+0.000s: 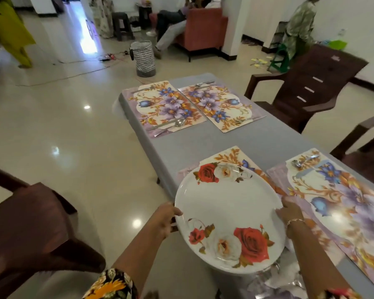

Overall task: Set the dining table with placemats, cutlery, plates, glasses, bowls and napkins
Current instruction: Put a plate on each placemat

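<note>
I hold a large white plate printed with red and white roses over the near left floral placemat. My left hand grips its left rim and my right hand grips its right rim. Whether more plates sit beneath it is hidden. The near right placemat carries a spoon at its far end. Two far placemats lie side by side, each with cutlery; a spoon and knife rest on the left one.
The table has a grey cloth. Brown plastic chairs stand at the right and at my near left. A patterned basket stands on the floor beyond the table. People are in the room behind.
</note>
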A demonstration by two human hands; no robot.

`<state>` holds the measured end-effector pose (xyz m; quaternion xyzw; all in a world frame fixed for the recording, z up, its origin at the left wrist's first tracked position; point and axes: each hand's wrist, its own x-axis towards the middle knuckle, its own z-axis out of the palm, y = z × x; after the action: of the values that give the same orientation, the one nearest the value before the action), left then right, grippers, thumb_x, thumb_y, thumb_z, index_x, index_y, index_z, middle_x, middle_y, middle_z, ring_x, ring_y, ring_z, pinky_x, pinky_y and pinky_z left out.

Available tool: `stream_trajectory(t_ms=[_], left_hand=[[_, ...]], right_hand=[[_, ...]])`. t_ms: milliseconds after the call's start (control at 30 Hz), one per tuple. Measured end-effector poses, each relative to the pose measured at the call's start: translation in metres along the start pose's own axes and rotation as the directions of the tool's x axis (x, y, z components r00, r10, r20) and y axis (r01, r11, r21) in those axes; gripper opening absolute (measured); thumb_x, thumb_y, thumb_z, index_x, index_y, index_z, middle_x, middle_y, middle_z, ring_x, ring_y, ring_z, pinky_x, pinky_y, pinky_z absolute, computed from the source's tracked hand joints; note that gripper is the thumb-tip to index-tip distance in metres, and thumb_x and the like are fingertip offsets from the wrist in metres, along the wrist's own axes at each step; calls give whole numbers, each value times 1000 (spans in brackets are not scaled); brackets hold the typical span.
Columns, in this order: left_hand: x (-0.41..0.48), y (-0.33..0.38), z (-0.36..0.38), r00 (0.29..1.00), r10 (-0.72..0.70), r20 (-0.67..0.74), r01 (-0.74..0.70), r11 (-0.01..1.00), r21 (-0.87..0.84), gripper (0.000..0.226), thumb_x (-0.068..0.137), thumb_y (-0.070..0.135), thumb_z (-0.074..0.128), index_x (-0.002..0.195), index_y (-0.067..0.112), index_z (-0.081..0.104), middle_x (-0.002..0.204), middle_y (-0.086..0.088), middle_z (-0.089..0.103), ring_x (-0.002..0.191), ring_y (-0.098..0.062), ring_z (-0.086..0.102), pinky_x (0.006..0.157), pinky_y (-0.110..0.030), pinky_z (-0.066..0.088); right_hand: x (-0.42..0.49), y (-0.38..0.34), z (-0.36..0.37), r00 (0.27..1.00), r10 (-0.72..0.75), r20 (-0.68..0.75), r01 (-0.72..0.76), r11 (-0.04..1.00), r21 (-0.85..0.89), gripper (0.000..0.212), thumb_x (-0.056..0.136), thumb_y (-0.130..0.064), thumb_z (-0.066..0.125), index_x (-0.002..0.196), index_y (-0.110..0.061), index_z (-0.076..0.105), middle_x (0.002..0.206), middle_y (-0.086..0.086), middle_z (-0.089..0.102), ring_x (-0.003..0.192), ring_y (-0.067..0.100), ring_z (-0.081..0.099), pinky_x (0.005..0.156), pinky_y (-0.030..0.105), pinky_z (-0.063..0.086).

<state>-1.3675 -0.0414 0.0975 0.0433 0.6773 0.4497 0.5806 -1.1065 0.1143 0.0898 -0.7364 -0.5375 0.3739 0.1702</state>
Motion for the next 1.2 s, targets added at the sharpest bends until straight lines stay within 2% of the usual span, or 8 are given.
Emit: stream_trajectory(t_ms=[133, 200, 300, 500, 700, 867, 1000, 1200], left_hand=[[14, 4, -3, 999, 20, 35, -23, 997, 67, 38, 86, -10, 42, 112, 8, 61, 105, -14, 66, 92, -27, 62, 65, -34, 52], [14, 6, -6, 996, 86, -11, -85, 992, 99, 33, 83, -13, 44, 100, 8, 62, 91, -11, 67, 77, -22, 62, 59, -28, 48], [19, 12, -8, 973, 210, -93, -194, 969, 155, 24, 81, -16, 46, 77, 5, 58, 62, -6, 53, 54, -15, 44, 52, -25, 40], [32, 22, -6, 976, 173, -135, -144, 969, 203, 24, 79, -15, 50, 61, 0, 51, 52, -8, 44, 43, -16, 38, 46, -25, 40], [32, 26, 7, 954, 210, -216, -144, 947, 288, 1, 83, -6, 61, 84, -7, 61, 81, -17, 57, 75, -31, 61, 71, -39, 55], [42, 27, 6, 952, 173, -253, -90, 947, 309, 10, 80, -6, 59, 72, -2, 53, 62, -11, 48, 47, -21, 40, 50, -26, 40], [45, 28, 7, 957, 137, -254, -62, 957, 283, 23, 78, -10, 57, 61, 0, 45, 55, -9, 43, 41, -16, 30, 44, -23, 29], [40, 32, 11, 965, 108, -238, -40, 961, 273, 11, 80, -5, 61, 75, -2, 52, 64, -12, 49, 49, -18, 38, 48, -25, 35]], right_hand=[[4, 8, 8, 995, 13, -102, -8, 998, 54, 39, 81, 20, 42, 118, 14, 49, 121, 30, 53, 112, 42, 49, 92, 44, 39], [4, 9, 12, 984, 62, -169, -53, 997, 54, 38, 82, 14, 46, 119, 6, 52, 122, 25, 54, 112, 42, 49, 93, 42, 39], [3, 11, 17, 968, 86, -236, -84, 996, 17, 28, 80, 6, 51, 104, -6, 61, 116, 22, 59, 104, 39, 53, 86, 39, 42], [8, 11, 12, 962, 170, -211, -171, 985, 17, 19, 75, 2, 64, 88, -11, 62, 88, 15, 62, 76, 27, 51, 71, 35, 42], [13, 10, 6, 964, 232, -129, -240, 970, -46, 50, 79, -10, 70, 125, -4, 52, 121, 22, 58, 108, 39, 55, 89, 42, 45], [12, 1, 0, 973, 220, -66, -230, 939, -254, 44, 93, -22, 52, 130, 1, 47, 134, 21, 48, 125, 35, 44, 104, 39, 37], [15, -1, 0, 972, 225, -68, -234, 953, -194, 42, 91, -12, 54, 131, -2, 48, 131, 22, 50, 120, 37, 47, 99, 40, 41], [16, -14, -25, 982, 151, -116, -163, 982, -96, 38, 98, -22, 39, 127, -1, 51, 133, 15, 52, 124, 28, 47, 100, 28, 34]])
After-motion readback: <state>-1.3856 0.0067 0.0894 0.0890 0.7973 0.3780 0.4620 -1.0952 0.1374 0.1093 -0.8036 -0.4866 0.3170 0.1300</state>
